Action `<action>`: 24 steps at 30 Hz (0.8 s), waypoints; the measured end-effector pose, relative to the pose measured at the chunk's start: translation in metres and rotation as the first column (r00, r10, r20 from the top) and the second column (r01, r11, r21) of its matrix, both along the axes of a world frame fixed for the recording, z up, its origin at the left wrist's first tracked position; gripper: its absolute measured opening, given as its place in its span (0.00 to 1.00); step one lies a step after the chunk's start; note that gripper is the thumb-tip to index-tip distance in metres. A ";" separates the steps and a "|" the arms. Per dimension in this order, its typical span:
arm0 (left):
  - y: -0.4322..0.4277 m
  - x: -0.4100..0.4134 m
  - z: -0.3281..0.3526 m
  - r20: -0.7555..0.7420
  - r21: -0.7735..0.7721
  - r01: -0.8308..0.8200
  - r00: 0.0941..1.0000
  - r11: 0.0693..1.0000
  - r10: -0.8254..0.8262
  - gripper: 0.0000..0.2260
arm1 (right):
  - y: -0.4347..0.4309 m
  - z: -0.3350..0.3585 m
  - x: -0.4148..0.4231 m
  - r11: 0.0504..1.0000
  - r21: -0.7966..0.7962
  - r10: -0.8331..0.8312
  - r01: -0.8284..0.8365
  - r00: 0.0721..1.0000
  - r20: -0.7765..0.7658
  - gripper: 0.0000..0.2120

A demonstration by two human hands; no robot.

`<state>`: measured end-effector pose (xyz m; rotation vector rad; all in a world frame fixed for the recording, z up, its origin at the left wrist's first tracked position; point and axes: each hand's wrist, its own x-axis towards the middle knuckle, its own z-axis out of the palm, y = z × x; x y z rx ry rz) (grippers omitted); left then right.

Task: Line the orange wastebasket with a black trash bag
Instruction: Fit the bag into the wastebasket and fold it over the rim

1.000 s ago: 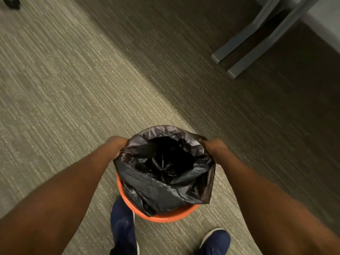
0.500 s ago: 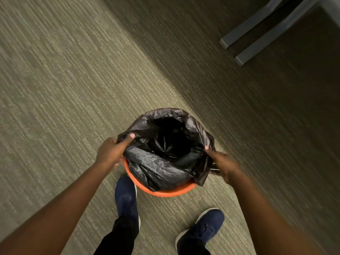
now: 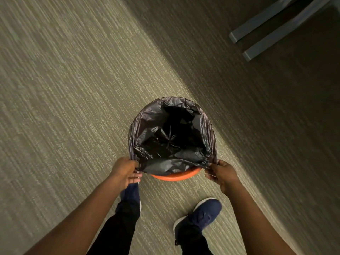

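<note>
An orange wastebasket (image 3: 175,176) stands on the carpet in front of my feet; only its near rim shows. A black trash bag (image 3: 172,137) sits inside it, its mouth spread wide and folded over the far and side rim. My left hand (image 3: 127,171) pinches the bag's edge at the near left of the rim. On the near right, my right hand (image 3: 221,173) pinches the bag's edge too. The near stretch of bag edge lies just inside the orange rim.
Striped carpet (image 3: 73,89) covers the floor, darker to the right. Two grey metal furniture legs (image 3: 266,32) rest on the floor at the upper right. My navy shoes (image 3: 202,216) stand just behind the basket.
The bag's mouth has been spread wider and pulled down over the far and side rim. Both hands slid along the edge toward the near side of the basket.
</note>
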<state>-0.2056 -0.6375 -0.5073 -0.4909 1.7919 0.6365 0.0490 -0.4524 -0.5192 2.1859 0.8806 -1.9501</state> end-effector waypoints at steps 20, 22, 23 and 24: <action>-0.012 -0.011 -0.075 -0.017 -0.031 -0.042 0.999 0.999 0.042 0.09 | -0.007 -0.048 -0.010 1.000 -0.002 0.022 -0.022 0.994 0.105 0.06; -0.011 -0.029 -0.064 0.059 0.032 -0.117 0.992 0.993 0.115 0.11 | 0.000 -0.042 -0.004 0.998 -0.015 -0.053 0.054 0.998 0.027 0.04; -0.011 -0.038 -0.057 0.091 0.089 -0.199 0.977 0.976 0.191 0.13 | 0.004 -0.038 -0.002 0.994 -0.015 -0.107 0.106 0.994 -0.027 0.06; -0.011 -0.046 -0.050 0.120 0.151 -0.291 0.954 0.945 0.274 0.16 | 0.007 -0.033 0.000 0.985 -0.009 -0.172 0.172 0.982 -0.077 0.08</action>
